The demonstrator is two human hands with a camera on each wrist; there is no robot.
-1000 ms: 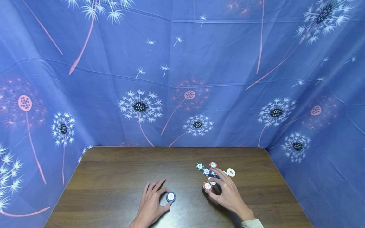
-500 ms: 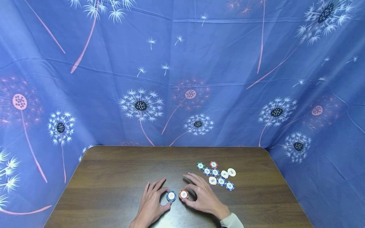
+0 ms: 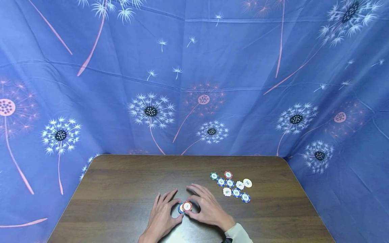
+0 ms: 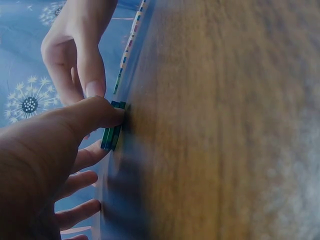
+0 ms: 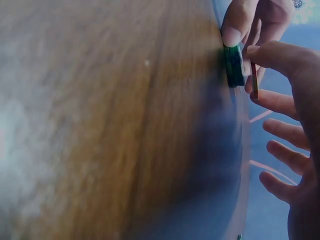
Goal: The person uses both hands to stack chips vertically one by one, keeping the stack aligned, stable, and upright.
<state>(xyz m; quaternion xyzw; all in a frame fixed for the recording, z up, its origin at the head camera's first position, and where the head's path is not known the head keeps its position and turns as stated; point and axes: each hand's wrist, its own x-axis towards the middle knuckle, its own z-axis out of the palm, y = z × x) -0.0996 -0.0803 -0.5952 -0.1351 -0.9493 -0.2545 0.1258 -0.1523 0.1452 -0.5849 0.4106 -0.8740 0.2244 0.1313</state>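
My left hand point(image 3: 162, 216) pinches a short stack of poker chips between thumb and index finger near the table's front middle. A blue chip point(image 3: 180, 208) shows on top, and in the left wrist view the stack's edge point(image 4: 111, 132) looks green and dark blue. Between the thumb and index finger of my right hand point(image 3: 209, 210) is a red poker chip point(image 3: 187, 206). It partly covers the blue one from the right in the head view. Seen from the right wrist, the red chip point(image 5: 255, 82) is held a small gap above the chip stack point(image 5: 234, 67).
Several loose chips lie flat at the right back of the brown table point(image 3: 136, 175): green point(image 3: 214, 176), red point(image 3: 228, 174), blue point(image 3: 245, 197), white point(image 3: 227, 192) and yellowish point(image 3: 247, 183). A blue dandelion-print cloth point(image 3: 194, 67) hangs behind and along both sides.
My right hand has carried the red chip leftward from the loose chips until it overlaps the blue one. My left hand has stayed in place, holding its stack.
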